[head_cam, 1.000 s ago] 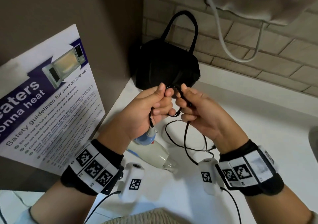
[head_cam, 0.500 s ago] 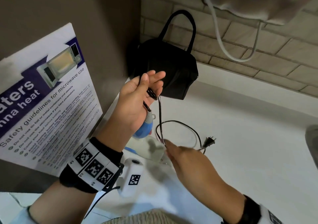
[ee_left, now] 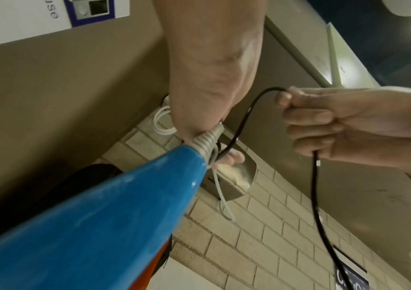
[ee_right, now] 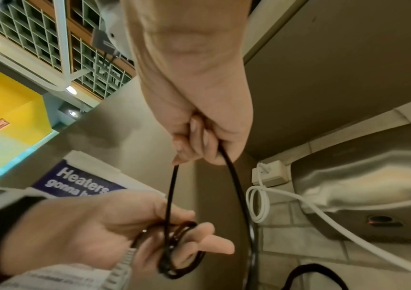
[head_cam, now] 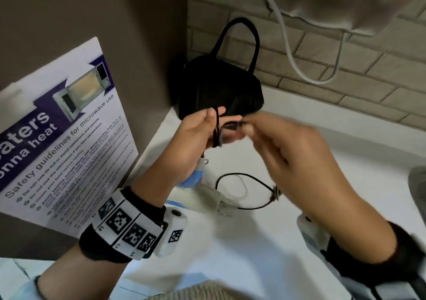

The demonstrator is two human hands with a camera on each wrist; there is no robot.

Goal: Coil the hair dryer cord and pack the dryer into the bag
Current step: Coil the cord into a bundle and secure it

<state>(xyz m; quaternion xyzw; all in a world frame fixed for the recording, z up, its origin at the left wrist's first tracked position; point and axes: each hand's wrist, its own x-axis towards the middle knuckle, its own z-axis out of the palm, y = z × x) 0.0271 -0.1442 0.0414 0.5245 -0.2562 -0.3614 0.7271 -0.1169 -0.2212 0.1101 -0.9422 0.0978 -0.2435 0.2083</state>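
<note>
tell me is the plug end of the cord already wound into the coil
No, the plug lies on the counter with a loose loop of cord beside it, while the left hand holds only a few wound turns.

White table (head_cam: 322, 152) tucked into a corner here. One side is a plain brown-grey wall (head_cam: 115, 11) with a microwave safety poster (head_cam: 57, 143) taped on it, out past the left hand. The back wall is pale brick tile (head_cam: 345, 69), beyond both hands, with a white cable (head_cam: 290, 53) looping down it from a white wall socket (ee_right: 270, 173). A brushed-metal unit (ee_right: 373, 176) hangs on the brick above. Looking up from the right wrist there's a grid ceiling (ee_right: 38, 35) with small round lights (ee_right: 71, 89) and a yellow wall (ee_right: 8, 106).
</note>
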